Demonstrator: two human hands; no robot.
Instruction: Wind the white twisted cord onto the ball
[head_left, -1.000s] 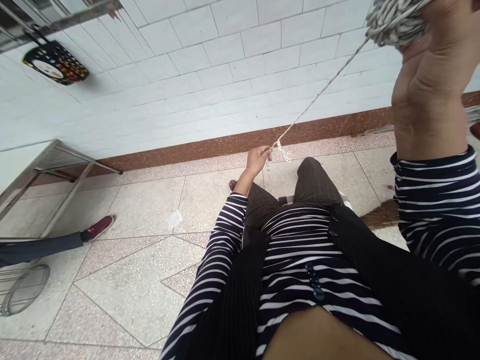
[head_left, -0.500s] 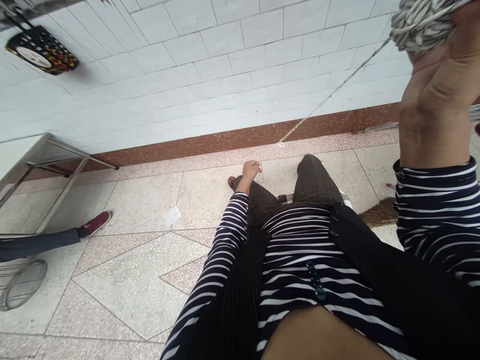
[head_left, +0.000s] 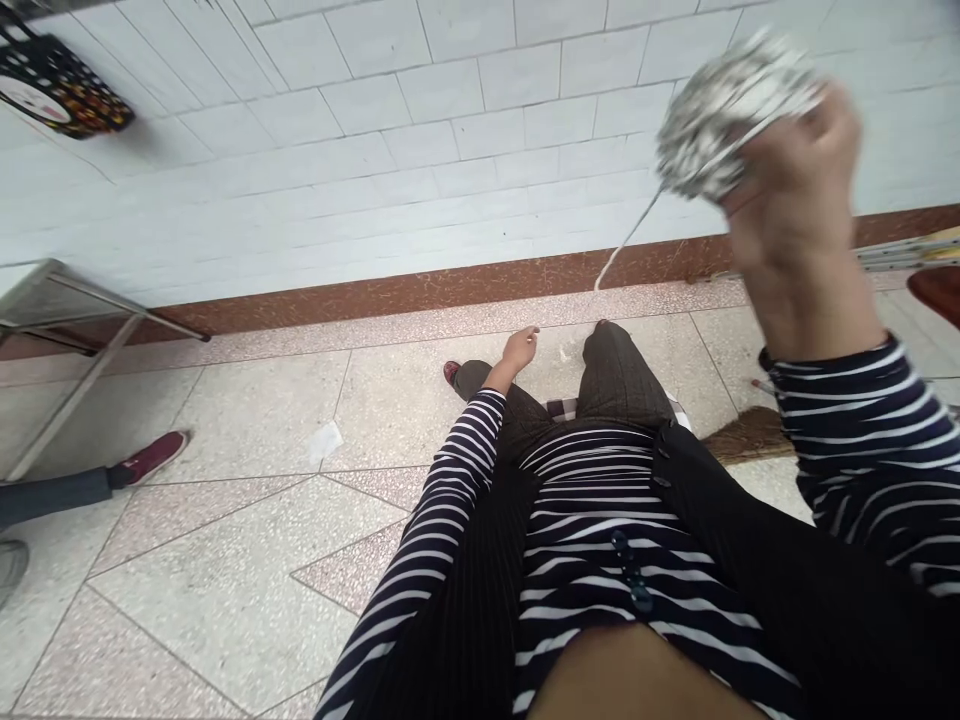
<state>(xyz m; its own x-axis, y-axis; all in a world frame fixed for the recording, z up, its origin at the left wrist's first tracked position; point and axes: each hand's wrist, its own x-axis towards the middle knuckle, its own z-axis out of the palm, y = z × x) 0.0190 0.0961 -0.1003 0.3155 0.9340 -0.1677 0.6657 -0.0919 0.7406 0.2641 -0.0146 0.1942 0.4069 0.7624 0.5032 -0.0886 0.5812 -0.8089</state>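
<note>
My right hand [head_left: 795, 180], blurred by motion, is raised at the upper right and closed around a ball of grey-white cord [head_left: 731, 120]. From the ball's lower left side a loose strand [head_left: 630, 240] hangs in a curve toward the base of the wall. My left hand [head_left: 519, 348] is low in front of my left knee, its fingers curled together; what they hold, if anything, is too small to make out. Between my knees, to the right of that hand, shows a small whitish curl [head_left: 566, 351], perhaps part of the cord.
A white tiled wall [head_left: 420, 130] with a brown skirting stands ahead. A metal-legged table [head_left: 90, 300] and another person's shoe [head_left: 156, 457] are at the left. White paper [head_left: 325, 441] lies on the floor. A broom head [head_left: 750, 436] is at my right, and a patterned bag [head_left: 67, 85] hangs upper left.
My right hand has swung left and slightly down with the cord ball. The strand, straight before, now hangs slack and curved. The whitish bit at my left hand no longer shows there.
</note>
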